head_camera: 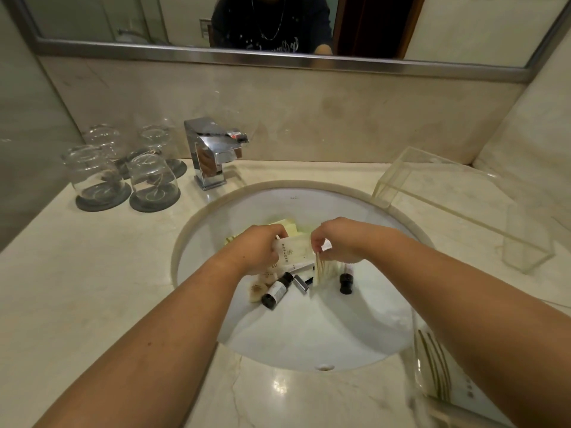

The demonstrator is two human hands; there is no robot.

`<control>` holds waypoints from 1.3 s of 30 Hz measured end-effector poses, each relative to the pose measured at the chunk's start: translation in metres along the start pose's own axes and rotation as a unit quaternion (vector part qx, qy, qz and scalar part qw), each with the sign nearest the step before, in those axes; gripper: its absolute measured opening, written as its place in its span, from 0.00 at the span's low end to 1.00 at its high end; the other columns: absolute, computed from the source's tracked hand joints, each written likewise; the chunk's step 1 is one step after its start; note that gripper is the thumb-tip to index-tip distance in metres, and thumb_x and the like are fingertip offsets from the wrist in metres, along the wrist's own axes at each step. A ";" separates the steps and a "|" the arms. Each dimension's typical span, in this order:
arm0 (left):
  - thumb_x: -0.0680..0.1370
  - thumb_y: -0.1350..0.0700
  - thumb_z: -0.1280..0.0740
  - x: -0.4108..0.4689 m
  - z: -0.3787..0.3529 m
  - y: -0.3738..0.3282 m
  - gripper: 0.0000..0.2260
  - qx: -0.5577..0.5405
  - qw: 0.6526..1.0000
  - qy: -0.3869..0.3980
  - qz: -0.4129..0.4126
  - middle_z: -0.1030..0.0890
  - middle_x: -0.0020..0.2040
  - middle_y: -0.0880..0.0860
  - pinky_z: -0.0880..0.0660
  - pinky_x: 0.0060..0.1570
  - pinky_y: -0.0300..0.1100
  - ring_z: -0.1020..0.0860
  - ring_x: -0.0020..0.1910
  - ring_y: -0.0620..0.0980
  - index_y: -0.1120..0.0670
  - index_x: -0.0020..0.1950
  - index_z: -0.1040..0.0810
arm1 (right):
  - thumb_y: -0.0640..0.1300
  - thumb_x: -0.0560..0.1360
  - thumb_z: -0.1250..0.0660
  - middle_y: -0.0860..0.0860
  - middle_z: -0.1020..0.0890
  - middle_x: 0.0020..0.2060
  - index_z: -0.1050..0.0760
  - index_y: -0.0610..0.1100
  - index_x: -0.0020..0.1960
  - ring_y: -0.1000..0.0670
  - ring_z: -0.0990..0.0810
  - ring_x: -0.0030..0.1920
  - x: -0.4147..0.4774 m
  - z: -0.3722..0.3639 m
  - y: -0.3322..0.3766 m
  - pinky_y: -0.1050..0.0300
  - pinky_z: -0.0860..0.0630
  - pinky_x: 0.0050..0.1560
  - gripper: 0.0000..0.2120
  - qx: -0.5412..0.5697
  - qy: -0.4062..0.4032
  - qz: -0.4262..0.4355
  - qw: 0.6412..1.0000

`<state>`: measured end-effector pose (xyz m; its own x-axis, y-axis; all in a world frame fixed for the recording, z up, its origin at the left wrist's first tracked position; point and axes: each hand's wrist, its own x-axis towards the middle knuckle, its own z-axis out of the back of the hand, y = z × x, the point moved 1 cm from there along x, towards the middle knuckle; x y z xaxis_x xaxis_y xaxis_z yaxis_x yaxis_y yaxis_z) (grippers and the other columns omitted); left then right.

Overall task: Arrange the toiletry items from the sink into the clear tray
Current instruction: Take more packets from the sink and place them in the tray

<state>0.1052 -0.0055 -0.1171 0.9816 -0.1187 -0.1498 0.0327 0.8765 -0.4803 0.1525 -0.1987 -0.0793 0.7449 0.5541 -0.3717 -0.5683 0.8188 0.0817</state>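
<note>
Here's what I see: left hand (259, 249) curls round a pale packet (295, 251) over the sink (309, 335), and right hand (338, 242) pinches its right edge. The clear tray (457, 168) sits at 2 o'clock on the counter (92, 273).

**One wide view from my head**

The camera sits on my head, facing forward and steeply down. It hangs close over the sink (309, 335) and the table (77, 288), and catches the mirror (463, 26) ahead.

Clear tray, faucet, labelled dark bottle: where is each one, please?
clear tray (448, 222), head view, on its near wall
faucet (207, 162), head view, on its chrome body
labelled dark bottle (276, 290), head view, on its pale label
</note>
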 end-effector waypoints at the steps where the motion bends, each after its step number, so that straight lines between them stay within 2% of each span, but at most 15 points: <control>1: 0.77 0.61 0.35 -0.002 0.003 -0.001 0.14 -0.014 1.000 -0.011 0.000 0.18 0.53 0.49 0.19 0.46 0.48 0.19 0.48 0.50 0.46 0.61 0.25 | 0.45 0.79 0.34 0.54 0.21 0.56 0.22 0.49 0.56 0.49 0.25 0.54 -0.006 0.004 -0.001 0.55 0.28 0.50 0.06 0.024 -0.022 0.005 0.999; 5: 0.77 0.58 0.31 -0.013 0.018 -0.008 0.15 -0.066 0.996 -0.055 -0.015 0.20 0.54 0.45 0.24 0.39 0.36 0.20 0.50 0.46 0.46 0.61 0.27 | 0.46 0.80 0.34 0.57 0.20 0.49 0.24 0.49 0.51 0.58 0.25 0.44 -0.042 0.015 -0.006 0.65 0.33 0.41 0.01 0.109 -0.125 0.018 0.986; 8: 0.77 0.56 0.29 -0.026 0.031 -0.024 0.14 -0.103 0.991 -0.078 -0.042 0.20 0.55 0.42 0.24 0.38 0.32 0.19 0.49 0.42 0.45 0.60 0.25 | 0.49 0.79 0.33 0.60 0.19 0.47 0.25 0.54 0.49 0.63 0.25 0.39 -0.075 0.022 -0.010 0.61 0.30 0.43 0.01 0.155 -0.194 0.021 0.968; 11: 0.79 0.57 0.29 -0.041 0.042 -0.050 0.13 -0.140 0.983 -0.097 -0.073 0.20 0.52 0.39 0.26 0.35 0.27 0.19 0.46 0.38 0.43 0.60 0.23 | 0.49 0.79 0.32 0.61 0.19 0.45 0.24 0.55 0.52 0.59 0.21 0.42 -0.109 0.030 -0.012 0.59 0.25 0.43 0.03 0.195 -0.254 0.021 0.947; 14: 0.79 0.56 0.29 -0.054 0.047 -0.080 0.15 -0.181 0.972 -0.108 -0.106 0.18 0.50 0.38 0.23 0.39 0.31 0.19 0.46 0.32 0.40 0.61 0.23 | 0.50 0.79 0.32 0.61 0.17 0.45 0.23 0.56 0.53 0.55 0.21 0.41 -0.141 0.036 -0.015 0.60 0.24 0.41 0.04 0.217 -0.311 0.020 0.925; 16: 0.79 0.55 0.29 -0.060 0.045 -0.097 0.16 -0.190 0.967 -0.114 -0.124 0.18 0.49 0.38 0.21 0.44 0.34 0.19 0.47 0.34 0.39 0.63 0.23 | 0.50 0.78 0.32 0.61 0.17 0.44 0.22 0.57 0.54 0.54 0.21 0.41 -0.161 0.036 -0.022 0.59 0.23 0.41 0.05 0.232 -0.336 0.012 0.913; 18: 0.79 0.53 0.29 -0.062 0.040 -0.111 0.16 -0.193 0.964 -0.115 -0.140 0.18 0.49 0.39 0.24 0.43 0.33 0.20 0.46 0.35 0.38 0.64 0.24 | 0.49 0.78 0.31 0.62 0.17 0.43 0.21 0.57 0.55 0.53 0.20 0.41 -0.180 0.035 -0.028 0.58 0.23 0.42 0.06 0.238 -0.363 0.007 0.901; 20: 0.79 0.52 0.29 -0.061 0.034 -0.126 0.16 -0.195 0.961 -0.117 -0.156 0.18 0.51 0.40 0.26 0.44 0.34 0.21 0.44 0.36 0.37 0.64 0.23 | 0.49 0.79 0.32 0.61 0.17 0.43 0.20 0.57 0.56 0.54 0.21 0.40 -0.197 0.036 -0.033 0.61 0.25 0.40 0.07 0.253 -0.406 0.016 0.878; 23: 0.79 0.54 0.29 -0.059 0.025 -0.148 0.16 -0.221 0.950 -0.122 -0.185 0.17 0.54 0.41 0.25 0.52 0.38 0.21 0.47 0.35 0.39 0.64 0.23 | 0.48 0.79 0.32 0.60 0.18 0.43 0.20 0.57 0.58 0.58 0.24 0.37 -0.223 0.049 -0.037 0.69 0.30 0.37 0.09 0.260 -0.459 0.023 0.849; 29: 0.78 0.52 0.29 -0.067 0.003 -0.185 0.14 -0.215 0.950 -0.067 -0.215 0.17 0.54 0.42 0.20 0.56 0.50 0.18 0.52 0.41 0.38 0.62 0.22 | 0.50 0.80 0.34 0.65 0.19 0.45 0.20 0.61 0.61 0.66 0.22 0.42 -0.263 0.034 -0.059 0.74 0.29 0.39 0.12 0.247 -0.396 -0.041 0.884; 31: 0.79 0.51 0.30 -0.070 -0.004 -0.191 0.13 -0.196 0.956 -0.029 -0.218 0.17 0.55 0.42 0.18 0.48 0.46 0.17 0.49 0.41 0.36 0.61 0.23 | 0.51 0.80 0.35 0.67 0.19 0.47 0.20 0.62 0.61 0.71 0.23 0.44 -0.273 0.016 -0.067 0.77 0.30 0.39 0.13 0.249 -0.373 -0.070 0.891; 33: 0.80 0.51 0.31 -0.076 -0.009 -0.194 0.12 -0.180 0.957 0.007 -0.226 0.17 0.54 0.42 0.23 0.39 0.35 0.18 0.43 0.38 0.37 0.60 0.23 | 0.51 0.80 0.35 0.70 0.20 0.46 0.20 0.63 0.62 0.74 0.25 0.45 -0.285 -0.001 -0.074 0.79 0.31 0.41 0.13 0.259 -0.358 -0.088 0.893; 34: 0.80 0.51 0.31 -0.079 -0.012 -0.195 0.12 -0.173 0.958 0.017 -0.230 0.17 0.54 0.42 0.24 0.39 0.34 0.19 0.42 0.38 0.37 0.60 0.23 | 0.51 0.80 0.35 0.71 0.20 0.47 0.20 0.63 0.61 0.74 0.25 0.47 -0.291 -0.008 -0.078 0.79 0.31 0.42 0.13 0.264 -0.351 -0.095 0.893; 37: 0.79 0.50 0.30 -0.088 -0.019 -0.198 0.11 -0.157 0.960 0.036 -0.229 0.17 0.53 0.40 0.21 0.46 0.39 0.18 0.48 0.39 0.36 0.59 0.22 | 0.53 0.79 0.36 0.71 0.19 0.53 0.21 0.65 0.62 0.72 0.24 0.54 -0.305 -0.030 -0.085 0.74 0.28 0.50 0.14 0.268 -0.312 -0.109 0.905; 39: 0.79 0.50 0.30 -0.091 -0.024 -0.198 0.11 -0.138 0.962 0.049 -0.230 0.17 0.51 0.38 0.24 0.45 0.34 0.19 0.48 0.37 0.36 0.58 0.22 | 0.54 0.79 0.37 0.70 0.20 0.54 0.22 0.65 0.62 0.71 0.25 0.57 -0.309 -0.041 -0.087 0.73 0.29 0.54 0.14 0.267 -0.295 -0.109 0.911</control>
<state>0.0047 -0.1797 -0.0287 0.8524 -0.5196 0.0592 0.3949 0.5652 -0.7243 -0.0429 -0.4475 -0.0099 0.9675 0.2248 0.1157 -0.2503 0.7881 0.5623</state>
